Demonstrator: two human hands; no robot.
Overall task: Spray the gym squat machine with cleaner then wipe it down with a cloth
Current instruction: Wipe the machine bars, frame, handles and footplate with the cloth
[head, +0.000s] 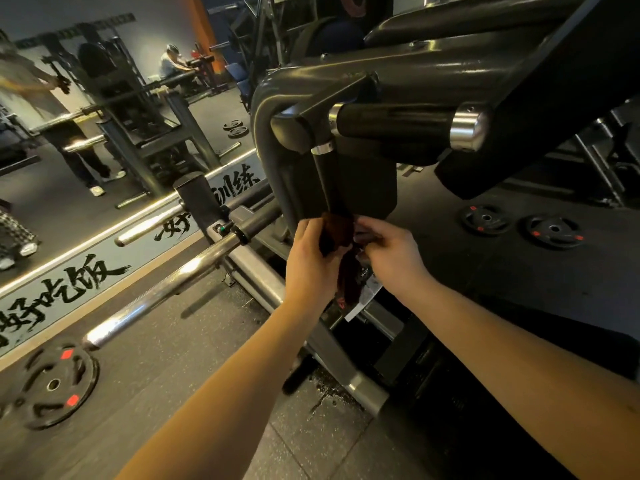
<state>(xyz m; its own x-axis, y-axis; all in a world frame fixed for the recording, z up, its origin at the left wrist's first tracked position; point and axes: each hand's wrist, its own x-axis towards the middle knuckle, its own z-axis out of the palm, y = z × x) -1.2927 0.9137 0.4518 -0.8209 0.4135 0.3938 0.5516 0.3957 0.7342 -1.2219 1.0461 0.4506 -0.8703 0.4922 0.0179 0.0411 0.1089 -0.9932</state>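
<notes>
A cloth (337,233) is held on the machine (346,88).
The dark red cloth is wrapped round the low end of a black handle (323,174). It is gripped by the left hand (313,258), with fingers curled on it, and pinched by the right hand (391,254). A plate (52,382) is seen on the floor (173,427).

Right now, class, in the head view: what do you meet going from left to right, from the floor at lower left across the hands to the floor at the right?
left weight plate → chrome bar → left hand → dark cloth → right hand → middle weight plate → rightmost weight plate
</notes>
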